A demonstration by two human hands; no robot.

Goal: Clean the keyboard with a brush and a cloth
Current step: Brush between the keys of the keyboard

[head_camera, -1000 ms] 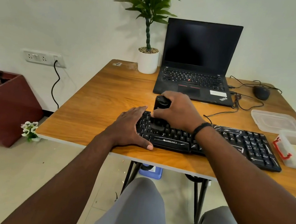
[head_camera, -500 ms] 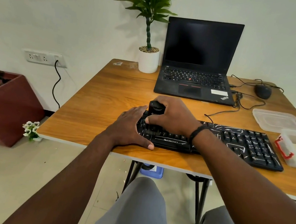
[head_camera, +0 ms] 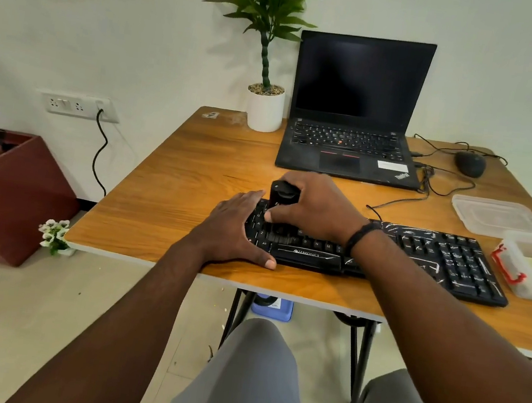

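Head view is showing brushing underway: the right hand [head_camera: 316, 208] is gripping the black brush [head_camera: 282, 210] on the Zebronics keyboard's [head_camera: 436, 257] left keys while the left hand [head_camera: 232, 227], fingers flat, is steadying it. Cloth wiping is likely remaining; no cloth is showing.

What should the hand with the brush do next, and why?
Probably sweep the brush rightward along the keyboard. The right hand holds it on the left-end keys, the left hand steadies that end, and the keys to the right look unbrushed.
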